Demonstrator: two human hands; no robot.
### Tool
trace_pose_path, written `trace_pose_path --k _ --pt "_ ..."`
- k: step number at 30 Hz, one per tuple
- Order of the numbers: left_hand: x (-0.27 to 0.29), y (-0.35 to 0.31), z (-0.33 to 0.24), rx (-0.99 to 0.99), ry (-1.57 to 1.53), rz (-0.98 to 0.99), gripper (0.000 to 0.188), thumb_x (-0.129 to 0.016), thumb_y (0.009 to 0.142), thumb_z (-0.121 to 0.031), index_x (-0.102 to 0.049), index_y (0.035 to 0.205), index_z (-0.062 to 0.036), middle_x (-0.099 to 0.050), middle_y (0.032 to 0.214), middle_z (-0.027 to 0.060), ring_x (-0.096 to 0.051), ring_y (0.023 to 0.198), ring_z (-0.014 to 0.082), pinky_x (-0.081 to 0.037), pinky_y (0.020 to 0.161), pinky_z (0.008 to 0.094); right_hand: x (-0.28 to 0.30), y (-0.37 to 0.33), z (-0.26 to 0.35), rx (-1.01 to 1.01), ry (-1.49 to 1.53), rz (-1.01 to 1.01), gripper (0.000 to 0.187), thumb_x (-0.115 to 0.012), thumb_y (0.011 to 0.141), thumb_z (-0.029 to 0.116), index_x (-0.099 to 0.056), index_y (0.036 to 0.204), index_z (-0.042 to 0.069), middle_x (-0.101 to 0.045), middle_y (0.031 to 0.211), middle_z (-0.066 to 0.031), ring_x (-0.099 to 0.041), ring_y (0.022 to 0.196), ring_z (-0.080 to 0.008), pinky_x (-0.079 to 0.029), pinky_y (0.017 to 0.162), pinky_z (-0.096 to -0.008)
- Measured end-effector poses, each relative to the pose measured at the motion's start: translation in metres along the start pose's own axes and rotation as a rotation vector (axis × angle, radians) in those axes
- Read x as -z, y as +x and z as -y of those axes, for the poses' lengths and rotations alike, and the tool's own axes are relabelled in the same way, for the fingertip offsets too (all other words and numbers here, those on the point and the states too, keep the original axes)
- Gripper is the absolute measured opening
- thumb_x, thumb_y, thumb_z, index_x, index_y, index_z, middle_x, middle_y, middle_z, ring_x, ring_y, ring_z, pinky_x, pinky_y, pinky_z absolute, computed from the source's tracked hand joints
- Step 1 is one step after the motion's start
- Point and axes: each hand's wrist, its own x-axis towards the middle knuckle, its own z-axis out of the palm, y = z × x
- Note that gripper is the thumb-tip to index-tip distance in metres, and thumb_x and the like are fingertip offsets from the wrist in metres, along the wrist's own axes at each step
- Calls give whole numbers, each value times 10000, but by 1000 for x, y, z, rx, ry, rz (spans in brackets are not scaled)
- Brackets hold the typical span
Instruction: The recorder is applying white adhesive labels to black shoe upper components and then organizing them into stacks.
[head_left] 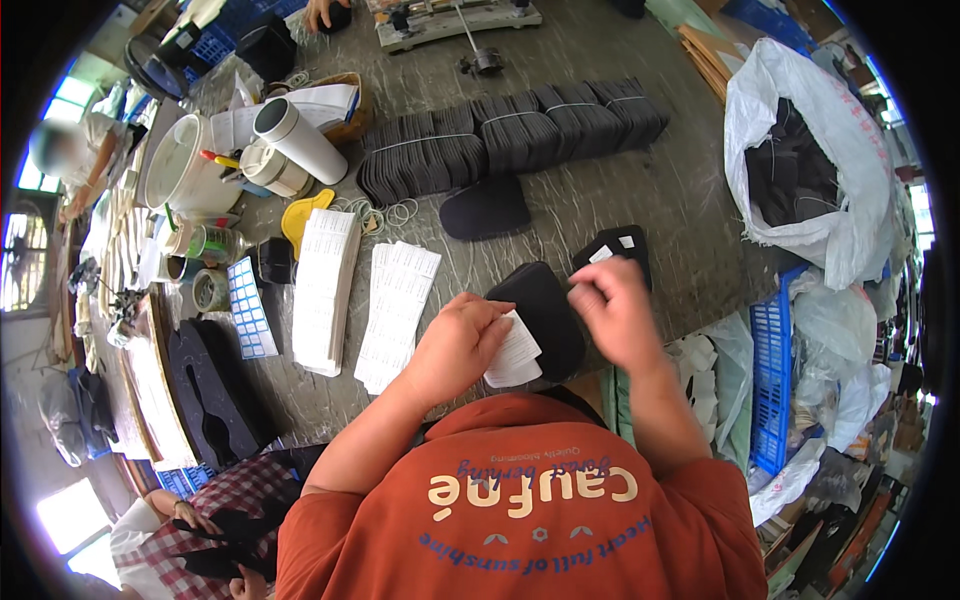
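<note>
- Left hand [458,345] had its grip pinched on a white label sheet [514,352], steadying it against the black insole [545,315].
- Right hand [612,312], just beside, pinched a small sticker above that insole, ready for pressing.

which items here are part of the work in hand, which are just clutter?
In use: left hand, white label sheet, black insole stack, right hand, labelled insoles, label stacks.
Lying about: white tube, tape roll, rubber bands, white sack.

Small workshop: worktable [640,190] crowded with bundled black insoles [510,135], label stacks [325,290], sack [800,160] of cut pieces.
</note>
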Motion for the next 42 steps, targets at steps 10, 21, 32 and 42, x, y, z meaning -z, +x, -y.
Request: trace_pose_path --k 10,21,32,42 --pt "11 -7 -9 -277 338 168 116 -633 828 -97 -617 842 17 -657 1023 165 -609 982 333 -483 863 420 -25 -2 18 -251 337 171 70 -619 855 17 -558 857 -17 -621 742 -137 -611 667 -232 -475 618 -322" --pt "-4 -17 -2 -294 498 244 172 -632 842 -131 -593 825 36 -610 1187 203 -522 1207 330 -413 1024 399 -39 8 3 -341 258 225 86 -646 835 61 -605 818 -13 -651 720 -152 -641 654 -255 -483 613 -338" --pt "-8 -14 -2 -333 493 216 167 -617 840 -128 -604 827 38 -575 1248 210 -548 1130 323 -419 992 396 -44 5 -1 -312 211 195 59 -630 843 20 -593 814 -16 -618 698 -70 -559 627 -116 -457 591 -271" --pt "-14 -2 -4 -361 594 249 173 -609 846 -170 -630 790 -8 -569 1283 160 -543 933 245 -421 901 374 -49 2 -4 -363 219 103 196 -686 790 -13 -567 944 -5 -632 704 -86 -586 616 -105 -466 581 -243"
